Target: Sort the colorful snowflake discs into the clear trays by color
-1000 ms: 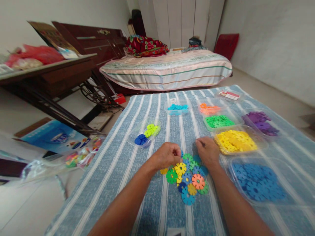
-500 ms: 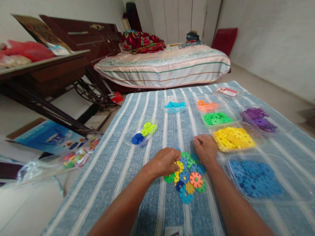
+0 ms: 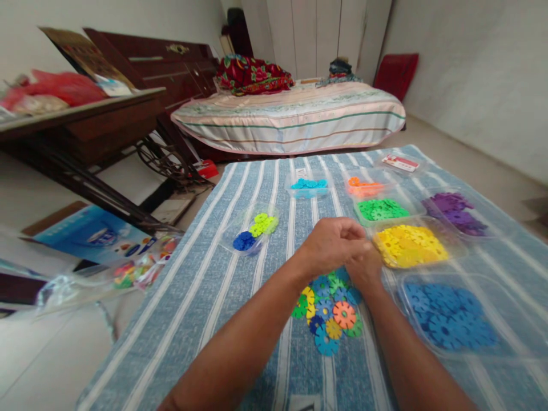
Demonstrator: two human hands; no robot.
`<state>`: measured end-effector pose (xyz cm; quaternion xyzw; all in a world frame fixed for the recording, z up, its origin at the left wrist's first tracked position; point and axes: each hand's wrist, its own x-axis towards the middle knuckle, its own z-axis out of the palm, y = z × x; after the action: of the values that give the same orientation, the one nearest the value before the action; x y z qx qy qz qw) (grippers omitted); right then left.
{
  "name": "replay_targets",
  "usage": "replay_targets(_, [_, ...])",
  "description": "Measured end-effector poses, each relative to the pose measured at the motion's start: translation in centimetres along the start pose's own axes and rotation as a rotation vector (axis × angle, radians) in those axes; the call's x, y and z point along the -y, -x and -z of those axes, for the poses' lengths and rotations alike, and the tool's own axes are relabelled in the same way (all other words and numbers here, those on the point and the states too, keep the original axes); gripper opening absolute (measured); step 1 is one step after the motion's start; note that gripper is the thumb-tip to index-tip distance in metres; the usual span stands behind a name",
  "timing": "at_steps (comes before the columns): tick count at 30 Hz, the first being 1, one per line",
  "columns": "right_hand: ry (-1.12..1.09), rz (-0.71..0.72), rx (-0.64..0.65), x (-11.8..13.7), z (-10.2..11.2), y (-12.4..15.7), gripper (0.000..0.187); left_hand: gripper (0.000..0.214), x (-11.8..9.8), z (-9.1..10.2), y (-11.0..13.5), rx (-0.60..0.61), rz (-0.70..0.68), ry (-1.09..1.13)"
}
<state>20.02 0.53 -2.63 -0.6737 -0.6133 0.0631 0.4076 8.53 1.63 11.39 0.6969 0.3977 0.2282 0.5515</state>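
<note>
A pile of mixed-colour snowflake discs (image 3: pixel 327 313) lies on the blue striped cloth (image 3: pixel 205 297). My left hand (image 3: pixel 331 244) hovers above the pile with its fingers curled shut; what they hold is hidden. My right hand (image 3: pixel 363 265) sits partly behind the left one, fingers closed, beside the tray of yellow discs (image 3: pixel 409 244). The two hands touch or overlap.
Clear trays hold blue discs (image 3: pixel 447 319), green discs (image 3: pixel 380 210), purple discs (image 3: pixel 456 212), orange discs (image 3: pixel 363 187) and cyan discs (image 3: pixel 309 185). A small tub (image 3: pixel 252 228) holds lime and dark blue discs. A bag of discs (image 3: pixel 137 271) lies left. A bed (image 3: pixel 291 117) and dark table (image 3: pixel 81 123) stand behind.
My left hand rose off the pile and moved right to meet my right hand. The right hand stayed near the yellow tray.
</note>
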Motion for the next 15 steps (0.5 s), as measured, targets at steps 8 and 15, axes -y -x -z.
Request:
replay_targets(8, [-0.059,-0.048,0.017,0.5,0.4,-0.4,0.026,0.006,4.8,3.6,7.8,0.104,0.259,-0.977])
replay_targets(15, [-0.054,-0.034,0.016,0.2,0.3,-0.3,0.025,0.009,6.4,2.6,10.4,0.082,0.28,-0.994])
